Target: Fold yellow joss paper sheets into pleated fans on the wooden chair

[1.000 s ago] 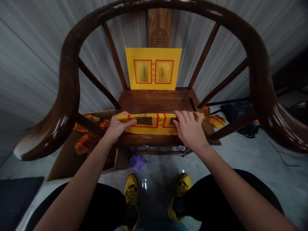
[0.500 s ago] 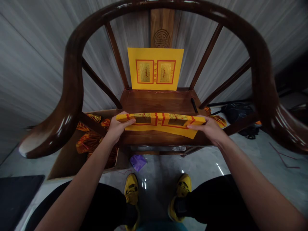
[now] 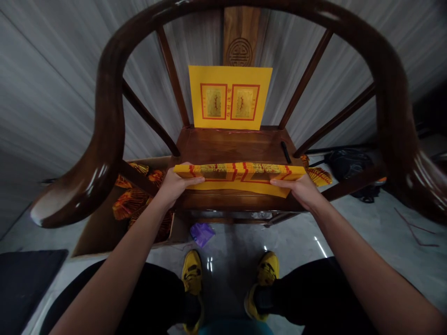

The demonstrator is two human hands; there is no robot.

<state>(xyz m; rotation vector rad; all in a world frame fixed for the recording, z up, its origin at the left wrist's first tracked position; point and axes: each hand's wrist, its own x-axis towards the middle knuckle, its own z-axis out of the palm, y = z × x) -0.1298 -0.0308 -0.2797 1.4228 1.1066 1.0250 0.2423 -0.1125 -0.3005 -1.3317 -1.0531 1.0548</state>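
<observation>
A pleated yellow paper [image 3: 239, 174] with red borders stretches between my hands over the front of the wooden chair seat [image 3: 233, 144]. My left hand [image 3: 176, 184] grips its left end, thumb on the near face. At the right end, my right hand [image 3: 302, 187] pinches it the same way, fingers hidden behind. Below the folds an unfolded flap hangs down. Against the chair back leans a flat yellow sheet [image 3: 230, 123] with two red-framed gold squares. A black pen [image 3: 285, 152] lies on the right of the seat.
The chair's curved armrest [image 3: 111, 93] surrounds the seat. At lower left a cardboard box [image 3: 94, 232] holds folded red and yellow papers [image 3: 131, 204]. A purple wrapper [image 3: 201, 233] lies on the floor, and a dark bag [image 3: 352, 170] sits at right. More folded paper [image 3: 319, 177] shows beside the seat.
The view has shifted slightly. Both hands still hold the pleated paper, and its hanging flap looks a little shorter.
</observation>
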